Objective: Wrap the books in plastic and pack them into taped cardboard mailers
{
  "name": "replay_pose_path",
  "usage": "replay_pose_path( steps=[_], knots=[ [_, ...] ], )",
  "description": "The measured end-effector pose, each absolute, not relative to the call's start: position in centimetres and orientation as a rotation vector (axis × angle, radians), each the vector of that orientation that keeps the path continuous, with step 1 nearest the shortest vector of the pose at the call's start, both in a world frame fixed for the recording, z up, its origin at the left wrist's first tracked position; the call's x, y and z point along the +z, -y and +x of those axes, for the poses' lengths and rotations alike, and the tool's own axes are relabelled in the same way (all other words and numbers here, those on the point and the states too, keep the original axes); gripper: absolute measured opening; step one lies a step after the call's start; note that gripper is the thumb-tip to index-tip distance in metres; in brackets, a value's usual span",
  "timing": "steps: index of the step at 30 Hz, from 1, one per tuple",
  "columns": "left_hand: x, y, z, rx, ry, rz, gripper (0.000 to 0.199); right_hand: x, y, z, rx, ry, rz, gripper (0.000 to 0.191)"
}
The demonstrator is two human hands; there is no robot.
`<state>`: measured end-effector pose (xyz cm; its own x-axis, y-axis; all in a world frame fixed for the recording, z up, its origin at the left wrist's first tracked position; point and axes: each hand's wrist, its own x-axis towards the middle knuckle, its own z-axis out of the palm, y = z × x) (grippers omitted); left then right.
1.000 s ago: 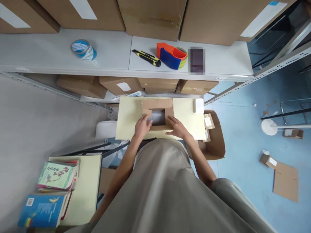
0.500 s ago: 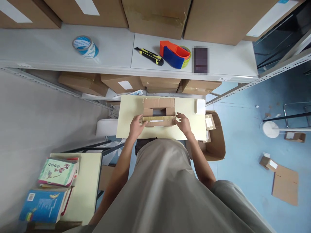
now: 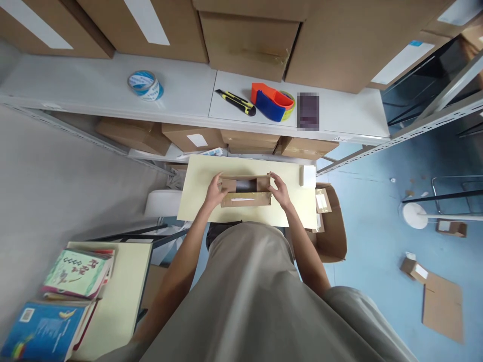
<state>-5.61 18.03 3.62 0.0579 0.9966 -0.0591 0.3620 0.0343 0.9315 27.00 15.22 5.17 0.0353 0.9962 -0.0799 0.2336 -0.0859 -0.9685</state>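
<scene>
A small open cardboard box [image 3: 245, 200] rests on the pale yellow tabletop, its near flap hanging toward me with tape and a white strip on it. Its short side flaps are folded inward, leaving a dark gap between them. My left hand [image 3: 216, 192] grips the left end, fingers at the far corner and thumb near the side flap. At the right end, my right hand [image 3: 278, 191] holds the matching corner in the same way. The far flap now stands nearly edge-on between my fingertips. What lies inside the box is too dark to make out.
A white box [image 3: 309, 176] sits at the table's right end. The shelf ahead bears a tape roll [image 3: 145, 85], a utility knife [image 3: 236, 102] and a tape dispenser [image 3: 272, 102]. A large open carton [image 3: 334, 223] stands right of the table; books [image 3: 77, 271] are stacked at lower left.
Both hands have shifted from the near edge to the far corners of the box. The far flap has swung up from lying flat, and the near flap has tipped toward me. The view has shifted slightly.
</scene>
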Motion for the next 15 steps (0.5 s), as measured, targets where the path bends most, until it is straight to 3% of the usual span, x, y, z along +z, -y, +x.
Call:
replay_pose_path(
  steps=[2,4,15],
  knots=[
    [4.5,-16.3,-6.1,0.961,-1.412,1.577,0.044,5.6,-13.8,27.3,1.076,1.381,-1.471,0.056],
    [5.1,-14.8,-6.5,0.996,-1.403,1.611,0.027,5.9,-12.5,27.6,1.046,1.414,-1.535,0.052],
    [3.1,-13.0,-5.6,0.952,-1.697,1.575,0.019,4.5,-11.2,26.1,0.906,1.295,-1.772,0.046]
  ],
)
